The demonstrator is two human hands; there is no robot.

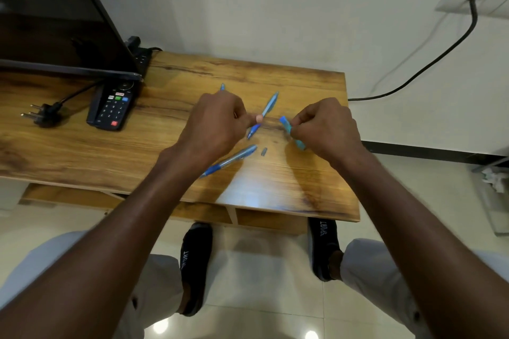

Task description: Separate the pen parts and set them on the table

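A: From the head view, we have both hands over the glossy wooden counter (289, 173). Our left hand (217, 121) has its fingers curled, its grip clamped on a translucent blue plastic pen (265, 113); the thumb tip meets the barrel about midway along it.

B: And our right hand (325, 129) pinches a short light-blue plastic pen piece (289, 129), fingers closed round its middle, both ends showing.

A: So we judge the step in hand to be taking pens apart or putting them together. Which of the two, we cannot tell.

B: Which way do they point? The held pen's long axis runs diagonally, its darker blue grip end near us and to the left, its far end up and to the right. The short piece slants the other way, one end up-left toward the pen, the other down-right.

A: If the parts are to mate, the next move calls for turning the piece until its axis lines up with the barrel's.

B: On the counter below lies a second blue plastic pen (228, 161), pointing lower-left to upper-right, with a small grey part (264, 151) just beside its far end. A blue tip (222, 87) peeks out behind our left hand.

A: Further left sit a black remote control (113, 107), a black power plug (41, 115) and a dark television screen (55, 16).
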